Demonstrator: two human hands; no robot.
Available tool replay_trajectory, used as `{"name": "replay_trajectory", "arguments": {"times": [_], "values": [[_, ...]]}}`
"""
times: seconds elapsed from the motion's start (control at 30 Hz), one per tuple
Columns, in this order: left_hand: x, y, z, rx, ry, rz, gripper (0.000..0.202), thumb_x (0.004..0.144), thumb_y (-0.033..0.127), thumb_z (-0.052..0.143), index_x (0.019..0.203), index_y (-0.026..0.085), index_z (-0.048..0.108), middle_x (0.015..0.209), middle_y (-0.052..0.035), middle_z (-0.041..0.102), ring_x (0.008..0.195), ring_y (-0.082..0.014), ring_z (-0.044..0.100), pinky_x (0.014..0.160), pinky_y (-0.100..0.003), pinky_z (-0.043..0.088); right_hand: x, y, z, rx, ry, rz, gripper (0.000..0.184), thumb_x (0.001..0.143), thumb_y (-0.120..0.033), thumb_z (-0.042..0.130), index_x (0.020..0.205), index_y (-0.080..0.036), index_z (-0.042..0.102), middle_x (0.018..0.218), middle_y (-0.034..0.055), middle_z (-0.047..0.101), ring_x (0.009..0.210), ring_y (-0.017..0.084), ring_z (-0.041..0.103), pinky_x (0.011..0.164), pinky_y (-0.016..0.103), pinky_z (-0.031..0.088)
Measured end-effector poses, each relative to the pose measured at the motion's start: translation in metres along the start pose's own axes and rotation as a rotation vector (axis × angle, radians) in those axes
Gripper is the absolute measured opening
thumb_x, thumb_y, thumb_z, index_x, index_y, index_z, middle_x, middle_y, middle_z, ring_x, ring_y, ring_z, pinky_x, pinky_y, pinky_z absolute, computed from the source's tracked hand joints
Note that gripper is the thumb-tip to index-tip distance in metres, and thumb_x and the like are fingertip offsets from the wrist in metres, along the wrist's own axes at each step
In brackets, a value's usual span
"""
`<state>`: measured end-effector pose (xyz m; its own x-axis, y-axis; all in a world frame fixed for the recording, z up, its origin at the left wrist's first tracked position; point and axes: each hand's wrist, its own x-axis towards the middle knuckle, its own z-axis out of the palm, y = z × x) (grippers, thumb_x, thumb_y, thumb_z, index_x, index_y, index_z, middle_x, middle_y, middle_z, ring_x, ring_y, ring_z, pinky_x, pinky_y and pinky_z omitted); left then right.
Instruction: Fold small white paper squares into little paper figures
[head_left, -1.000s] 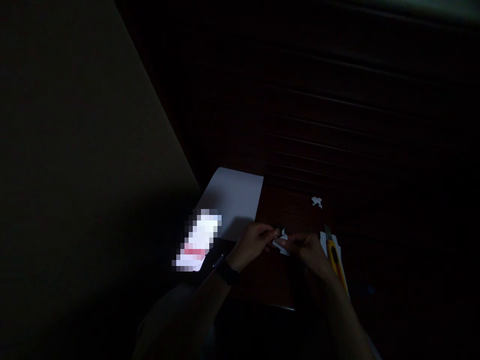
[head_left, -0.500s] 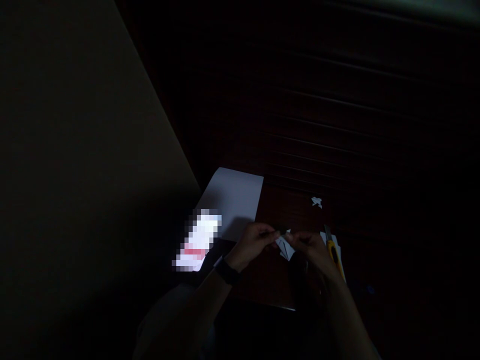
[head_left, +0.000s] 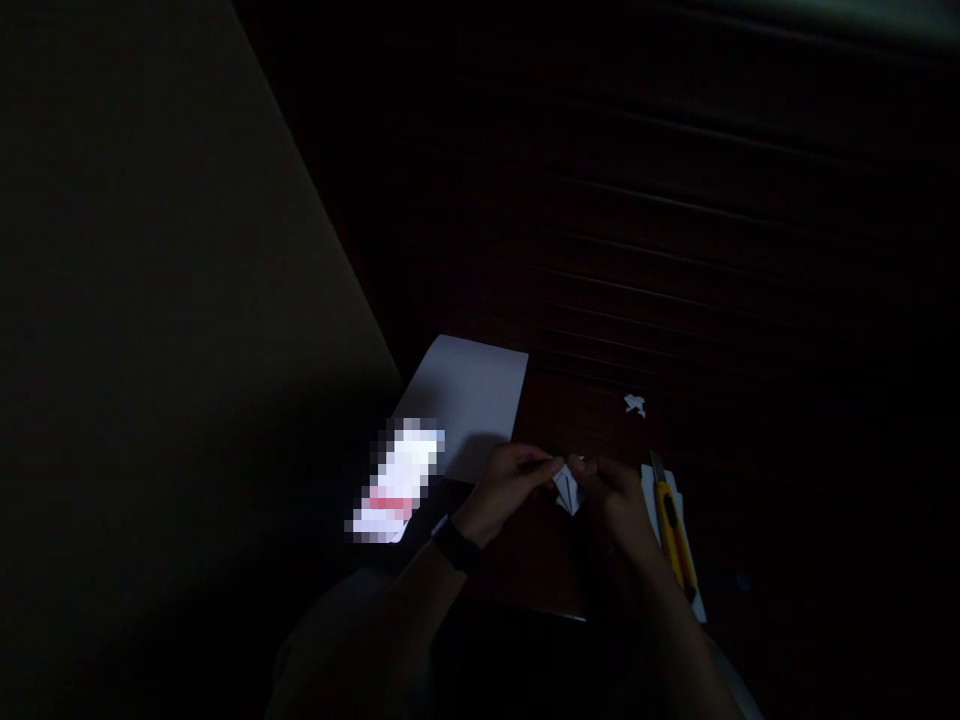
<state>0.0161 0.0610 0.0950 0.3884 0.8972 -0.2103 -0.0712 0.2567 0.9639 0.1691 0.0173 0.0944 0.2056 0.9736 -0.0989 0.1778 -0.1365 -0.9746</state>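
Between my two hands is a small folded white paper (head_left: 568, 492), its lower end narrowing to a point and a dark crease line down its face. My left hand (head_left: 512, 480), with a dark watch on the wrist, pinches the paper's upper left edge. On the other side, my right hand (head_left: 611, 495) grips its upper right edge, fingers curled and partly hidden in shadow. Past my hands lies a small folded paper figure (head_left: 634, 405) with several pointed ends. A yellow utility knife (head_left: 673, 525) with its blade out rests on white paper just right of my right hand.
A large white sheet (head_left: 472, 390) lies at the back left of the dark wooden table (head_left: 517, 590). A brightly lit, blurred-out screen (head_left: 401, 480) stands in front of it. The room is very dark, with a pale wall (head_left: 135, 300) at left.
My right hand has shifted slightly down and left, uncovering more of the utility knife. The folded paper has turned a little and looks narrower; both hands still hold it.
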Motion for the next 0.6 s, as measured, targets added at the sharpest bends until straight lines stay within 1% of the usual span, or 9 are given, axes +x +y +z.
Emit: {"name": "replay_trajectory", "arguments": {"times": [0.13,0.23,0.3,0.43,0.5,0.6], "values": [[0.0022,-0.0017,0.0011,0.019,0.023,0.016,0.024,0.071,0.037,0.065,0.072,0.012,0.066,0.066,-0.0038,0.064,0.059,-0.0112,0.055,0.054,-0.021,0.040,-0.0032,-0.0022,0.0033,-0.187,0.035,-0.060,0.032,0.083,-0.043,0.050,0.066,-0.017,0.057,0.061,-0.0025,0.052,0.057,0.011,0.044,0.052,0.023,0.030],[0.0034,-0.0017,0.0024,0.040,0.067,0.028,0.023,0.070,0.036,0.066,0.071,0.013,0.066,0.066,-0.0037,0.065,0.060,-0.0122,0.056,0.055,-0.022,0.040,-0.0047,-0.0030,0.0042,-0.263,0.065,-0.098,0.033,0.084,-0.044,0.049,0.066,-0.018,0.056,0.062,-0.0020,0.053,0.059,0.012,0.045,0.054,0.023,0.030],[0.0031,-0.0010,0.0033,0.055,0.083,0.033,0.023,0.069,0.036,0.067,0.070,0.013,0.066,0.066,-0.0037,0.064,0.060,-0.0124,0.056,0.055,-0.022,0.041,-0.0049,-0.0016,0.0038,-0.255,0.067,-0.093,0.034,0.084,-0.045,0.049,0.064,-0.018,0.055,0.060,-0.0021,0.052,0.059,0.013,0.045,0.054,0.024,0.031],[0.0008,-0.0004,0.0048,0.014,0.040,0.028,0.026,0.067,0.037,0.069,0.076,0.013,0.065,0.072,-0.0041,0.064,0.063,-0.0121,0.056,0.056,-0.022,0.041,-0.0045,0.0017,0.0039,-0.195,0.080,-0.045,0.037,0.083,-0.048,0.049,0.062,-0.018,0.054,0.056,-0.0023,0.050,0.056,0.013,0.044,0.052,0.024,0.030],[0.0000,-0.0006,0.0049,-0.018,0.037,0.021,0.028,0.065,0.037,0.070,0.076,0.012,0.065,0.074,-0.0040,0.064,0.063,-0.0117,0.055,0.056,-0.021,0.041,-0.0042,0.0012,0.0052,-0.181,0.091,-0.051,0.036,0.083,-0.048,0.049,0.064,-0.018,0.055,0.059,-0.0019,0.051,0.057,0.013,0.044,0.052,0.023,0.030],[-0.0004,-0.0002,0.0038,-0.055,0.061,-0.008,0.027,0.063,0.036,0.072,0.074,0.012,0.064,0.072,-0.0038,0.064,0.062,-0.0112,0.055,0.056,-0.021,0.040,-0.0031,-0.0001,0.0065,-0.142,0.067,-0.049,0.035,0.082,-0.049,0.049,0.066,-0.018,0.056,0.061,-0.0018,0.051,0.058,0.013,0.044,0.054,0.023,0.031]]}}
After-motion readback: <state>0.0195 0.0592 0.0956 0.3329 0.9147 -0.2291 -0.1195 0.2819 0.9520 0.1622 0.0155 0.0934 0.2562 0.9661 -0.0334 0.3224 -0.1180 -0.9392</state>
